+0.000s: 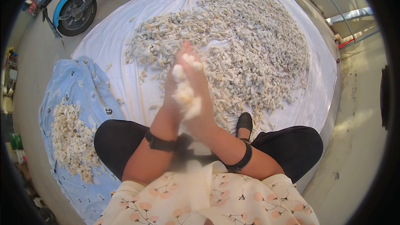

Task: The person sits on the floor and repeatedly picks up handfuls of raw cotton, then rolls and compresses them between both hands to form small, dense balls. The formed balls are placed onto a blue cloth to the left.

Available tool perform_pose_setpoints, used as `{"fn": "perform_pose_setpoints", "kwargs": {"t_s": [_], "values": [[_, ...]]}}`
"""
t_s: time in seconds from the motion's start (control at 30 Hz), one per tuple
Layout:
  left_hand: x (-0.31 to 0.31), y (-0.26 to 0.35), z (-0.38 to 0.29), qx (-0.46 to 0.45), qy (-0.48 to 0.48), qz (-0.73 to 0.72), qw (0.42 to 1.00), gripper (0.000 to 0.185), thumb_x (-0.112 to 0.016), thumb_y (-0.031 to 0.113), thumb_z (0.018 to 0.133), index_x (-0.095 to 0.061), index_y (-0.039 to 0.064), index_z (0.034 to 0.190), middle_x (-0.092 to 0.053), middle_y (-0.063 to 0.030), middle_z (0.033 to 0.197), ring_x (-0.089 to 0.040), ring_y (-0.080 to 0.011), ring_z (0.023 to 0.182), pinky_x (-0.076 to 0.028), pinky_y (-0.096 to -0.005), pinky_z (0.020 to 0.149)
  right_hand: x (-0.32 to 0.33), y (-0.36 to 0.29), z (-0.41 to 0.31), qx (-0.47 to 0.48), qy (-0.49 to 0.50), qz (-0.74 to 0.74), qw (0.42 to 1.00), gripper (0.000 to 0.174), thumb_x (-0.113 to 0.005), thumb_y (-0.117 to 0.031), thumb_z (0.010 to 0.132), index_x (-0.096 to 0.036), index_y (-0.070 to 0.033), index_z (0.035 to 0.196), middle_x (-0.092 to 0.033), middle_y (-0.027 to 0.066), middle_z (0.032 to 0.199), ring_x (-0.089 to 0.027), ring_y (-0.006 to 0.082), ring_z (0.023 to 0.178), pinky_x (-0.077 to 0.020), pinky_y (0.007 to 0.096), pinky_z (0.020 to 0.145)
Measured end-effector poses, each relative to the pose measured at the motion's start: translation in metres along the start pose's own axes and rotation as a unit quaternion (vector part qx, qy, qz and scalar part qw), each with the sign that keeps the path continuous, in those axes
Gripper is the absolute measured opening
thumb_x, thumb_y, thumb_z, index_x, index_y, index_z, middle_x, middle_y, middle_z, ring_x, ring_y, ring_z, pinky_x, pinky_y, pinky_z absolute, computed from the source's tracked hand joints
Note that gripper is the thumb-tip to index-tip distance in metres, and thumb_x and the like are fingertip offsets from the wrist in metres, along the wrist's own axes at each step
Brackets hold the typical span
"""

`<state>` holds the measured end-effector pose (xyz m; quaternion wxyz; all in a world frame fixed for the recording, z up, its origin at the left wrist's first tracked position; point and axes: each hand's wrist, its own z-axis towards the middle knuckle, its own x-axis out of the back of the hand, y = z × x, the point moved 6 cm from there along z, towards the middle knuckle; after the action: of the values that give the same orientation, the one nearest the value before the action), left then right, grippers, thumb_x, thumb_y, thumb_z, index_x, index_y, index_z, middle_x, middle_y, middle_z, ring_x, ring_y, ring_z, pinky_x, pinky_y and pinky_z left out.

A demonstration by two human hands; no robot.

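Observation:
In front of my body, my left hand (pixel 170 89) and my right hand (pixel 203 95) are pressed close together, fingers pointing away from me. White cotton tufts (pixel 185 93), one patch yellowish, are held between the two palms and bulge out along the top. Motion blurs both hands, so single fingers are hard to make out. Beneath and beyond the fingertips spreads a broad heap of raw cotton (pixel 250 59), greyish white and clumpy. It lies on a white sheet (pixel 115 56) on the ground.
At left, a blue printed cloth (pixel 75 78) bears a smaller pile of yellowish cotton (pixel 73 140). A motorbike wheel (pixel 76 15) stands beyond the sheet at upper left. My bent knees flank my arms, with a black shoe (pixel 244 123) at the heap's edge. Along the right runs a wall (pixel 353 100).

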<state>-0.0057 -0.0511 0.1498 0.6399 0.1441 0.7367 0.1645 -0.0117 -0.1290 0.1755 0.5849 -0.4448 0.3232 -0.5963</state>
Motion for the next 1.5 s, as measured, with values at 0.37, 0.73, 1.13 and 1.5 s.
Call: {"fn": "perform_pose_setpoints", "kwargs": {"t_s": [0.37,0.73,1.13,1.5], "values": [[0.008,-0.013,-0.002,-0.019,-0.056,0.109,0.992,0.059,-0.033,0.046,0.112,-0.027,0.016,0.163,-0.040,-0.0039,0.161,-0.051,-0.0145,0.129,-0.042,-0.0301,0.105,-0.002,-0.019,-0.003,-0.004,0.004,-0.009,1.000,0.047,-0.057,-0.027,0.104,-0.054,-0.010,0.148,-0.037,0.0194,0.162,-0.039,0.0318,0.147,-0.0354,0.0409,0.116],[-0.004,-0.022,-0.013,0.057,-0.038,0.083,0.994,0.066,-0.043,0.049,0.107,-0.030,0.012,0.161,-0.041,-0.0043,0.159,-0.041,-0.0156,0.142,-0.037,-0.0305,0.113,0.007,-0.009,-0.001,-0.002,-0.003,-0.025,1.000,0.055,-0.060,-0.014,0.099,-0.048,-0.006,0.153,-0.048,0.0178,0.155,-0.035,0.0310,0.151,-0.0280,0.0389,0.120],[0.007,-0.024,-0.004,0.073,0.081,0.046,0.993,0.059,-0.055,0.050,0.105,-0.049,0.005,0.142,-0.057,-0.0060,0.135,-0.056,-0.0174,0.123,-0.047,-0.0334,0.104,0.008,0.027,-0.001,0.018,-0.039,-0.126,0.991,0.061,-0.060,-0.019,0.099,-0.041,-0.003,0.155,-0.042,0.0189,0.159,-0.031,0.0332,0.152,-0.0218,0.0456,0.123],[0.041,-0.030,0.007,0.023,0.182,0.132,0.974,0.029,-0.055,0.024,0.106,-0.060,0.006,0.128,-0.069,-0.0073,0.116,-0.069,-0.0210,0.104,-0.058,-0.0371,0.090,0.029,0.033,0.021,-0.245,0.096,0.269,0.927,0.061,-0.057,-0.026,0.102,-0.038,0.000,0.154,-0.048,0.0202,0.150,-0.053,0.0256,0.132,-0.0460,0.0373,0.107]]}}
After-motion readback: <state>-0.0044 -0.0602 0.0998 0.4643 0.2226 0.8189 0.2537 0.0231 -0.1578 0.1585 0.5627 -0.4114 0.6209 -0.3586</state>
